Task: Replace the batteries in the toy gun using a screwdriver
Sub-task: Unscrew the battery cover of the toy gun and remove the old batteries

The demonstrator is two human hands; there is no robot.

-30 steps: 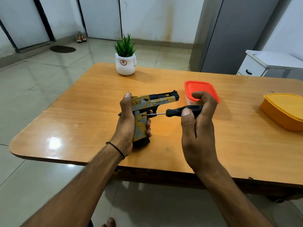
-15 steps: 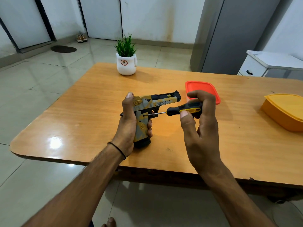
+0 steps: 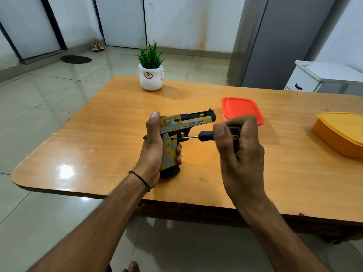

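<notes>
Black screwdriver [image 3: 205, 135] handle, half behind fingers [image 3: 242, 121]

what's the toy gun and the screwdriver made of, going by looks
Toy gun: likely moulded plastic, matte, printed yellow-grey pattern and lettering. Screwdriver: thin shiny shaft looks like metal; black handle with yellow patch, plastic or rubber, cannot tell.

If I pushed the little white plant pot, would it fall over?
Probably not with a gentle push: the white pot looks squat and wide-bottomed, standing upright on the table. It would more likely slide, since the wood looks smooth and shiny. It stands near the far edge, so it might drop and break.
</notes>
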